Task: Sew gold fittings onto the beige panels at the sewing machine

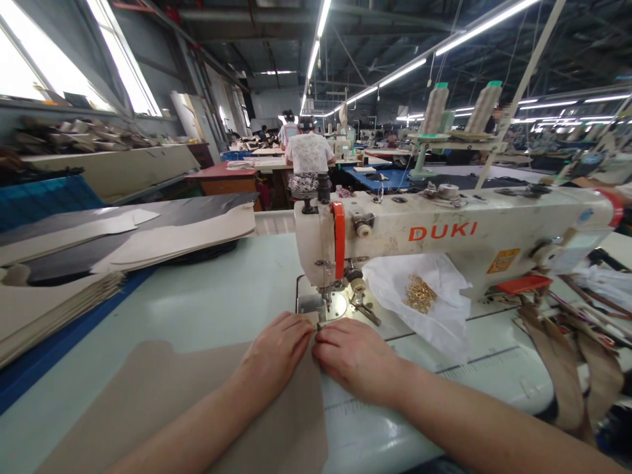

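A tan fabric piece (162, 395) lies on the pale sewing table (217, 289), its far corner under the needle area. My left hand (279, 352) lies on the fabric, fingers curled and pressed down on its edge. My right hand (353, 355) rests beside it, fingertips pinched at the same edge just in front of the presser foot (323, 309). The two hands almost touch. Behind them stands the white DUKI sewing machine (444, 234).
A white plastic bag with gold metal rings (419, 293) lies under the machine arm. Stacks of beige and dark cut panels (123, 243) fill the left. Tan straps (567, 368) hang at the right. Thread cones (434, 108) stand behind. A person sits further back.
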